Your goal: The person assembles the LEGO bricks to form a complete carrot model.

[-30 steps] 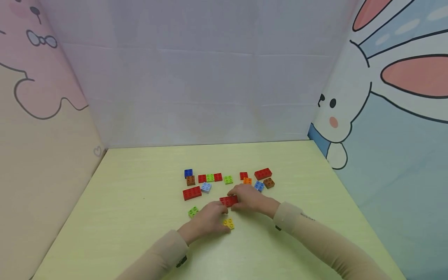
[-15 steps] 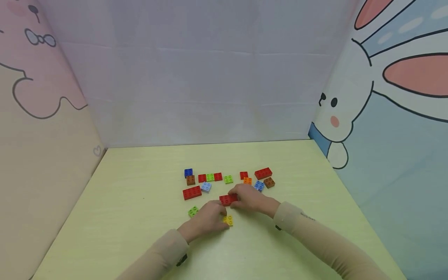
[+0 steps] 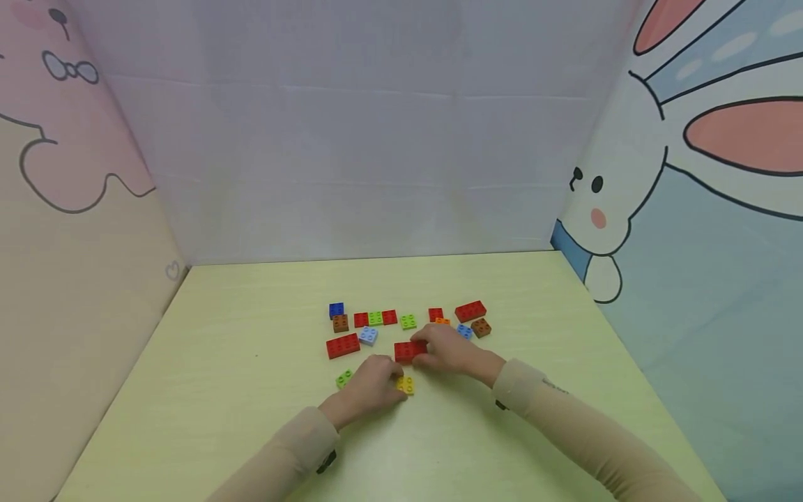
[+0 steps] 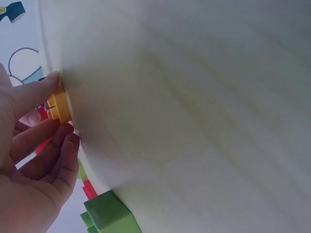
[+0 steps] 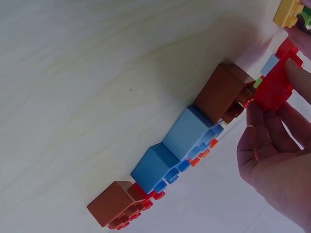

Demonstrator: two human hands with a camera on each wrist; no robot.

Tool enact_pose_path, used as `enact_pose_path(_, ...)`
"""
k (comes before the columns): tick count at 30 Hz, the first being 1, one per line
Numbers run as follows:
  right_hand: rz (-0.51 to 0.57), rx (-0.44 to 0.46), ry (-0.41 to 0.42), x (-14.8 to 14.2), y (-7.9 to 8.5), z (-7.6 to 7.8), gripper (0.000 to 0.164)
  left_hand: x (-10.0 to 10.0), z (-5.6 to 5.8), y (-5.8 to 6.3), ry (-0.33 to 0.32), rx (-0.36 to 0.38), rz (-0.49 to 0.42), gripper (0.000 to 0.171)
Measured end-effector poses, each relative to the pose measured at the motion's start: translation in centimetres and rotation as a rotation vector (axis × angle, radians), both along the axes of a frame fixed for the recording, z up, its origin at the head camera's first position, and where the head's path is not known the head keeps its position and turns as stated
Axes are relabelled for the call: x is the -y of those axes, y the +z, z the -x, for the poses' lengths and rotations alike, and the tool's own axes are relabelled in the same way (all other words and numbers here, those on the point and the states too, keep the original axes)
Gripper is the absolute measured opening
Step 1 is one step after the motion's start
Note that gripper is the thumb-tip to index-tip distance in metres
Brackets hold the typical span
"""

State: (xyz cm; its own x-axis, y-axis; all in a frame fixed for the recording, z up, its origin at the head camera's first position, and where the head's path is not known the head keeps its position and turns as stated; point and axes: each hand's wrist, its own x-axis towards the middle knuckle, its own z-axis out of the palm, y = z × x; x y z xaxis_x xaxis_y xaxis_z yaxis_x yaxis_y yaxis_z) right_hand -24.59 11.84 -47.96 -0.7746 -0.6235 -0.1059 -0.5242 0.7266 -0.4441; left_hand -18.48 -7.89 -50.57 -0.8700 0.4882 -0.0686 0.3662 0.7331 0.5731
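My left hand (image 3: 369,385) pinches a small yellow brick (image 3: 407,385) between thumb and fingers. In the left wrist view that yellow brick (image 4: 60,106) stands close over the table surface, thumb on one side and fingertips on the other. My right hand (image 3: 450,351) grips a long red brick (image 3: 404,351) by its right end. The right wrist view has the red brick (image 5: 276,83) between thumb and fingers, studs facing away from the table. Seen from the head, the red brick lies just beyond the yellow one, with a narrow gap between. A lime green brick (image 3: 343,378) sits by my left knuckles, partly hidden.
Left of the red brick lie another long red brick (image 3: 343,346) and a light blue brick (image 3: 368,336). Behind runs a loose row with a dark blue brick (image 3: 336,309), a lime brick (image 3: 408,321) and a brown brick (image 3: 481,328). An orange brick (image 3: 442,321) is partly covered by my right hand.
Both hands have shifted slightly away from the body. The yellow brick has moved forward toward the red brick, and the red brick has slid a little forward and turned straighter.
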Motion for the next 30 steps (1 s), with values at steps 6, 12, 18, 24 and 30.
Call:
enact_pose_path(6,0.016,0.017,-0.018,-0.4,0.7,-0.3,0.043,0.0,0.2,0.2,0.085,0.050,-0.053,0.029)
enact_pose_path(12,0.010,-0.004,-0.007,-0.7,0.9,-0.4,0.042,-0.1,0.5,0.4,0.147,0.107,-0.104,0.044)
enact_pose_path(18,0.005,0.000,-0.004,-0.8,0.9,-0.5,0.041,-0.3,1.1,0.0,0.184,0.141,-0.141,0.070)
enact_pose_path(24,0.031,0.014,0.021,-0.6,1.0,-1.0,0.039,-0.1,1.7,-0.2,0.180,0.175,-0.140,0.066)
enact_pose_path(30,0.042,0.023,0.043,-0.4,1.0,-1.4,0.037,-0.2,2.3,-0.3,0.170,0.169,-0.136,0.049)
